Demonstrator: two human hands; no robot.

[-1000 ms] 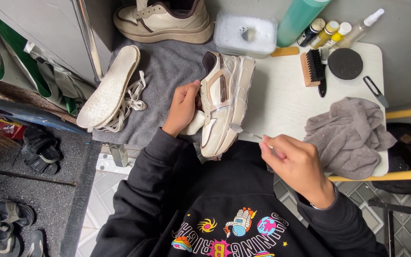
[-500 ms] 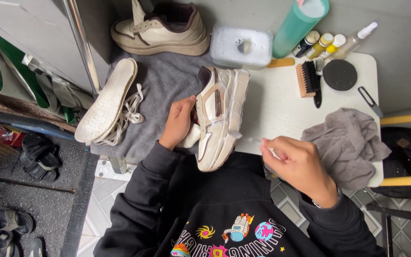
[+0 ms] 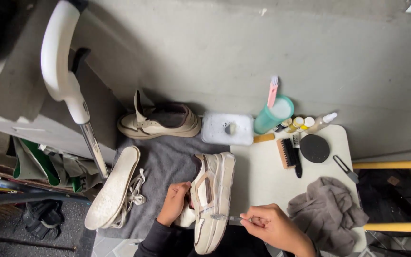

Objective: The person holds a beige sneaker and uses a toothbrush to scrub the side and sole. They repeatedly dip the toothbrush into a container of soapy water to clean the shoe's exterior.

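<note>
White tabletop w/ a grey towel over its left part. On the towel lies the cream sneaker, tipped on its side near the front edge; 2nd sneaker upright at the back, insole & laces to the left. Grey rag to the right, teal cup, soap tray, brush. Left hand closed round the sneaker's heel side, steadying it. Right hand pinched shut on a thin small brush, bristles touching the sneaker's side. Best, imo: firm hold, short light strokes along the seams.
</note>
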